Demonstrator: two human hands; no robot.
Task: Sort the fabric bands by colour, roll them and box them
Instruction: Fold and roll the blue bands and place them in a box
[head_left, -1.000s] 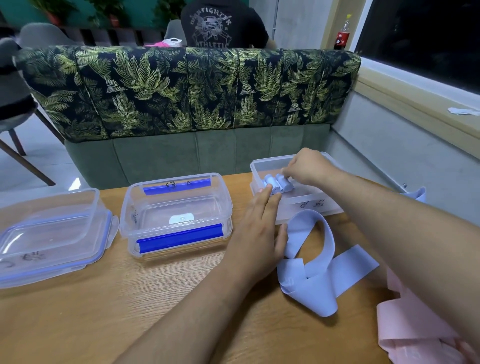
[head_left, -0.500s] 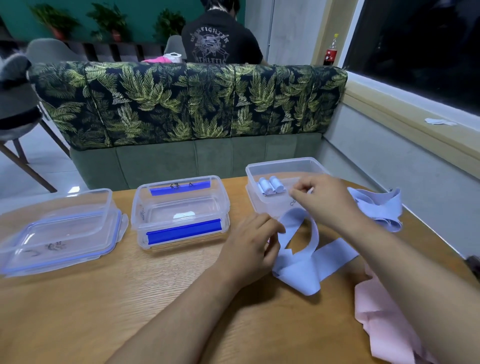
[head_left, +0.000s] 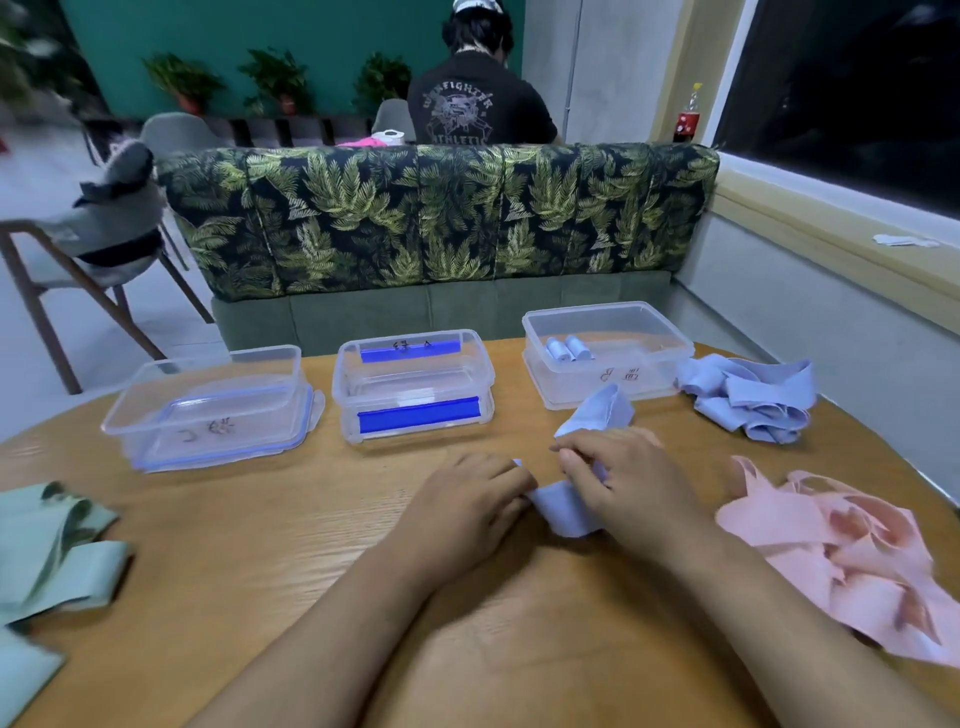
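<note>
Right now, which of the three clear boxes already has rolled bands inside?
The right box, beside the blue pile: it holds two blue rolls. The middle box and left box show none.

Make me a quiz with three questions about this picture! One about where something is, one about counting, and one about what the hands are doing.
1. Where do the green bands lie?
A. on the table, at its left edge
B. on the floor
C. on the window sill

2. How many blue rolls are in the right box?
A. none
B. two
C. five

3. What are the left hand and the right hand doing?
A. lying flat and empty
B. lifting a lid
C. holding a blue band

Answers:
1 A: the green bands sit on the wood at the far left.
2 B: two rolls lie side by side in it.
3 C: fingers of both hands curl round the band.
</note>
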